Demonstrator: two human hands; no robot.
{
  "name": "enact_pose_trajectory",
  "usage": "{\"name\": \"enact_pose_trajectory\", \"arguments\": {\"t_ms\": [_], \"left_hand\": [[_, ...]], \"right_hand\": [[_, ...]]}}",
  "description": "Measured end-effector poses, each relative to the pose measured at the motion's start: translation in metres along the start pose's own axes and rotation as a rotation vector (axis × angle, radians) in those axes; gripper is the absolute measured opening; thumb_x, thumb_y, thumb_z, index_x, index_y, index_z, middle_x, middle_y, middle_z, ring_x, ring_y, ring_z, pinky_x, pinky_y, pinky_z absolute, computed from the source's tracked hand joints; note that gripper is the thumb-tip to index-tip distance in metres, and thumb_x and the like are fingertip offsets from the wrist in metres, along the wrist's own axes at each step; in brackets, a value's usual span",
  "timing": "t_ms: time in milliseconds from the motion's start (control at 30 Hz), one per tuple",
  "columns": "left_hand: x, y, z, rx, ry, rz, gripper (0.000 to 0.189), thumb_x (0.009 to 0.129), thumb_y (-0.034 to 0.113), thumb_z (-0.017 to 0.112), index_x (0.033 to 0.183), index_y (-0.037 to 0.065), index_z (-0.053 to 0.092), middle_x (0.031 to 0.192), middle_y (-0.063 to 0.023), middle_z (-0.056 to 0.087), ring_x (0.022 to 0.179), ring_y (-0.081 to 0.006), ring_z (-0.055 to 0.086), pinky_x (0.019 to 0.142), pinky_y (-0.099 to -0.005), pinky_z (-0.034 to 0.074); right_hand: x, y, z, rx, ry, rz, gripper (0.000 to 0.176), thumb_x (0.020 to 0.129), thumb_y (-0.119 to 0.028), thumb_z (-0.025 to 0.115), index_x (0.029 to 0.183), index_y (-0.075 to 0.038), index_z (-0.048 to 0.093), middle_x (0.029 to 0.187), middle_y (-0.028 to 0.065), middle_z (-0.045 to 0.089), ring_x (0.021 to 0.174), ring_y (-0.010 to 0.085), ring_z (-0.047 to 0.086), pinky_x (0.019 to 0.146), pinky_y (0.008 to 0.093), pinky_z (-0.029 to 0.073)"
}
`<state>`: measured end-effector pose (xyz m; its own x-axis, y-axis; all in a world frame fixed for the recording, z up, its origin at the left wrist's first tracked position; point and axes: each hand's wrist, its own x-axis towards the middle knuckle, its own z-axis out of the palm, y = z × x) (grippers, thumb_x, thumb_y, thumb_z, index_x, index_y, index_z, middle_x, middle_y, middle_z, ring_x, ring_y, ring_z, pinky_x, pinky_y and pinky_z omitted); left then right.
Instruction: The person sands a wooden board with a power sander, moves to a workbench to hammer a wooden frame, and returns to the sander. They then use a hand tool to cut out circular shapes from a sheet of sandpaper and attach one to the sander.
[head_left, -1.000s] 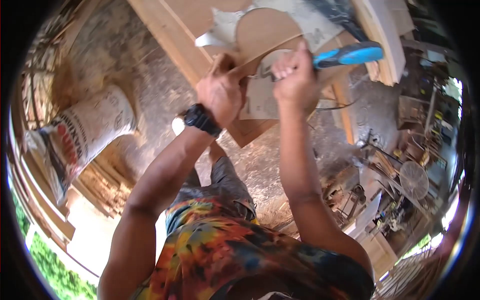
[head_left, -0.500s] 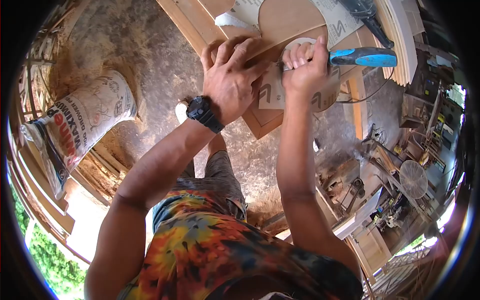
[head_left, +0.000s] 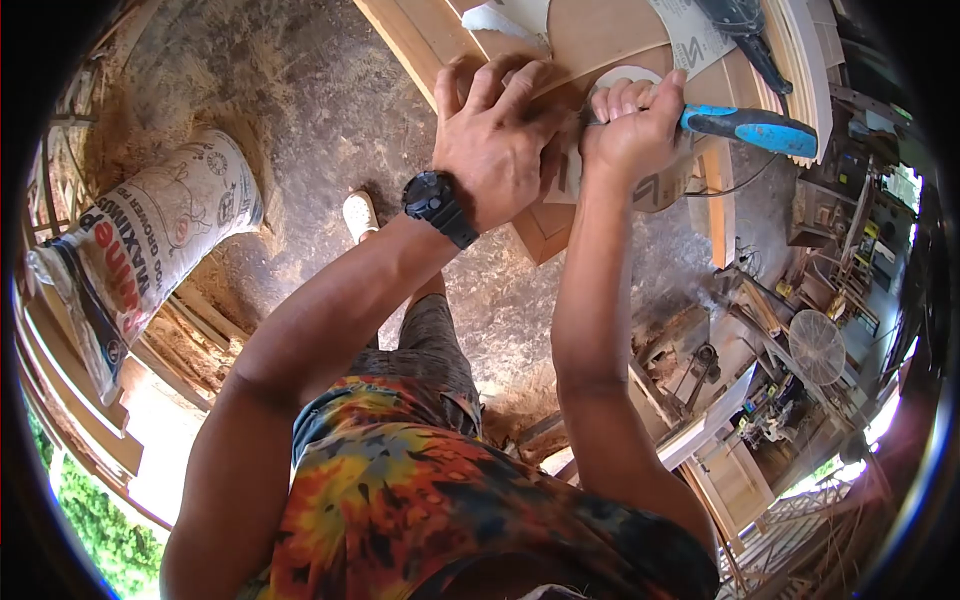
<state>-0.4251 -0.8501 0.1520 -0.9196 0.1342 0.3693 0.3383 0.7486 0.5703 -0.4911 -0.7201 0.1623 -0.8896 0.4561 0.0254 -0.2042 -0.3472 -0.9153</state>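
Note:
My left hand (head_left: pixel 492 150), with a black watch on the wrist, presses down on a wooden panel (head_left: pixel 545 232) and the edge of a printed sandpaper sheet (head_left: pixel 655 188). Its fingers are bent and apart. My right hand (head_left: pixel 632 132) is closed in a fist around a tool with a blue-and-black handle (head_left: pixel 765 128). The handle sticks out to the right; the working end is hidden by the fist. Just beyond the fist shows a pale rounded piece (head_left: pixel 628 74). Another sandpaper sheet (head_left: pixel 692 48) with a curved cut edge lies farther back.
A black power tool (head_left: pixel 745 40) with a cord rests at the back right, by stacked boards (head_left: pixel 800 60). A printed feed sack (head_left: pixel 170 215) stands on the dusty floor (head_left: pixel 310 130) at left. A round fan (head_left: pixel 817 347) and workshop clutter fill the right side.
The panel, both hands and the tool appear shifted right and slightly up in view. The handle tilts further down at its right end. Both hands keep about the same posture.

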Motion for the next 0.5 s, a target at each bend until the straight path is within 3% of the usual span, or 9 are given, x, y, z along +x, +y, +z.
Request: {"name": "enact_pose_trajectory", "arguments": {"t_ms": [67, 267, 333, 400, 467, 500], "left_hand": [[-0.0011, -0.0016, 0.0005, 0.008, -0.006, 0.0, 0.032, 0.08, 0.026, 0.072, 0.112, 0.026, 0.076, 0.139, -0.0043, 0.056, 0.132, -0.0289, 0.046, 0.111, -0.0576, 0.027], [-0.0019, -0.0043, 0.0031, 0.008, 0.001, -0.006, 0.025, 0.08, 0.025, 0.071, 0.104, 0.025, 0.078, 0.136, -0.0041, 0.057, 0.131, -0.0279, 0.047, 0.112, -0.0583, 0.026], [-0.0032, -0.0074, 0.0079, -0.016, -0.019, 0.014, 0.028, 0.081, 0.03, 0.069, 0.106, 0.021, 0.077, 0.14, -0.0089, 0.054, 0.134, -0.0293, 0.042, 0.116, -0.0652, 0.018], [-0.0039, -0.0065, 0.0079, -0.004, -0.011, 0.005, 0.03, 0.08, 0.03, 0.068, 0.107, 0.021, 0.077, 0.141, -0.0091, 0.053, 0.135, -0.0294, 0.041, 0.116, -0.0663, 0.016], [-0.004, -0.0039, 0.0067, 0.031, 0.031, -0.003, 0.02, 0.082, 0.026, 0.071, 0.1, 0.021, 0.078, 0.131, -0.0042, 0.061, 0.128, -0.027, 0.049, 0.11, -0.0581, 0.028], [-0.0033, -0.0031, 0.0055, 0.034, 0.039, -0.011, 0.02, 0.082, 0.026, 0.071, 0.1, 0.021, 0.078, 0.131, -0.0042, 0.061, 0.128, -0.027, 0.049, 0.11, -0.0581, 0.028]], "right_hand": [[-0.0029, -0.0011, 0.0036, -0.134, -0.008, -0.018, 0.046, 0.102, -0.032, 0.054, 0.065, -0.014, 0.032, 0.053, -0.0014, 0.028, 0.046, 0.0121, 0.028, 0.045, 0.0299, 0.026], [0.0008, -0.0034, 0.0094, -0.266, -0.046, 0.046, 0.045, 0.098, -0.027, 0.055, 0.063, -0.015, 0.031, 0.052, -0.0008, 0.029, 0.044, 0.0123, 0.027, 0.041, 0.0289, 0.025], [-0.0008, -0.0025, 0.0092, -0.278, -0.068, 0.034, 0.045, 0.098, -0.027, 0.055, 0.062, -0.015, 0.03, 0.052, -0.0009, 0.029, 0.043, 0.0124, 0.027, 0.041, 0.0288, 0.025], [-0.0004, -0.0029, 0.0077, -0.29, -0.092, 0.022, 0.045, 0.098, -0.027, 0.055, 0.062, -0.015, 0.03, 0.052, -0.001, 0.029, 0.043, 0.0125, 0.027, 0.041, 0.0287, 0.025], [0.0021, -0.0043, 0.0055, -0.211, -0.105, 0.061, 0.046, 0.095, -0.023, 0.062, 0.058, -0.012, 0.036, 0.05, -0.0017, 0.034, 0.039, 0.0113, 0.03, 0.04, 0.0292, 0.023], [0.0029, -0.0039, 0.0047, -0.211, -0.117, 0.062, 0.046, 0.095, -0.023, 0.062, 0.058, -0.012, 0.036, 0.05, -0.0017, 0.034, 0.039, 0.0113, 0.03, 0.04, 0.0292, 0.023]]}}
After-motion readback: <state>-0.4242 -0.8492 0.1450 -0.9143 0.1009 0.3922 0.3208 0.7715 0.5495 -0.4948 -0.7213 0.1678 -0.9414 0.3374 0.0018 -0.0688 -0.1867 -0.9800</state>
